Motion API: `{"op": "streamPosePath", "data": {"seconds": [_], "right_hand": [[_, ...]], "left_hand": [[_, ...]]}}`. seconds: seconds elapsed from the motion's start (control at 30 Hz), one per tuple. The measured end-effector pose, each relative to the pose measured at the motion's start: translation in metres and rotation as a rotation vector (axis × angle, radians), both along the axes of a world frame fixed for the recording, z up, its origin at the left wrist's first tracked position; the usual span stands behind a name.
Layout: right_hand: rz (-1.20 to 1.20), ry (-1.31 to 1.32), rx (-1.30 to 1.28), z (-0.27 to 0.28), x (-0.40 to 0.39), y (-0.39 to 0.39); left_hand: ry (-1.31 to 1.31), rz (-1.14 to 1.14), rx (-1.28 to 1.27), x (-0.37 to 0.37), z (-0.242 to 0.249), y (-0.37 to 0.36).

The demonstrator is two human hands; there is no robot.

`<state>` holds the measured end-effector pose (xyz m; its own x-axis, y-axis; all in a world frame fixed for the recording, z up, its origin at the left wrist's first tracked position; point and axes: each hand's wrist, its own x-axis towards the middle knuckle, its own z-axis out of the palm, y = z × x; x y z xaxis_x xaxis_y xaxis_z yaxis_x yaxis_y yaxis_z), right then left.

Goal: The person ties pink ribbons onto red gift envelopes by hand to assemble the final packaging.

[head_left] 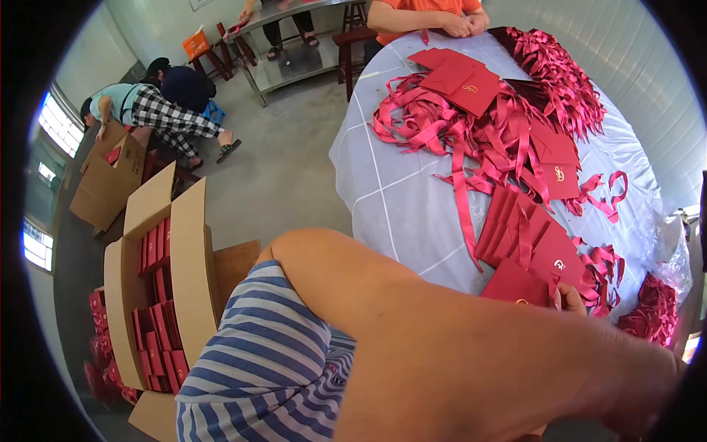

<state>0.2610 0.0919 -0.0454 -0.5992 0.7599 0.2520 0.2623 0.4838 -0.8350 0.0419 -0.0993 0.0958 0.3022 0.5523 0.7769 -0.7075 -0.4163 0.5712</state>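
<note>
My left arm crosses the view from its striped sleeve to the lower right. My left hand (644, 394) is smeared by motion near the right edge, its fingers not readable; a heap of dark red ribbons (649, 313) lies just beyond it. Past the forearm, the fingers of my right hand (570, 299) are closed on the edge of a red paper gift bag (515, 283) with gold print; the forearm hides the rest of that hand. More red gift bags (508, 225) with ribbon handles lie overlapped beyond it.
The round table (401, 195) has a clear plastic cover and piles of ribboned bags (549, 81). Across it sits a person in orange (431, 18). An open carton (193, 250) of red bags stands at left; another person (147, 110) bends over a second carton (110, 177).
</note>
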Motion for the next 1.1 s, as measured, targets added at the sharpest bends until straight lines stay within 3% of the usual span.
{"op": "streamPosePath", "data": {"seconds": [0.27,0.53,0.7,1.0,1.07,1.1], "right_hand": [[0.020,0.041,0.076,0.003,-0.002,-0.004],[0.022,0.012,-0.010,-0.005,0.002,0.003],[0.021,-0.009,0.168,0.007,-0.003,-0.005],[0.006,0.036,0.088,0.001,-0.002,-0.002],[-0.042,-0.083,-0.029,0.010,-0.003,-0.006],[0.007,-0.033,0.073,0.009,-0.002,-0.009]], "left_hand": [[-0.033,-0.004,-0.049,0.000,-0.007,0.002],[-0.057,0.006,-0.061,-0.003,-0.006,0.013],[-0.096,-0.002,-0.144,0.006,-0.017,0.007],[-0.144,-0.015,-0.220,-0.008,-0.018,-0.003],[-0.130,-0.029,-0.226,-0.022,-0.012,0.008],[-0.117,-0.038,-0.231,-0.012,-0.012,0.013]]}}
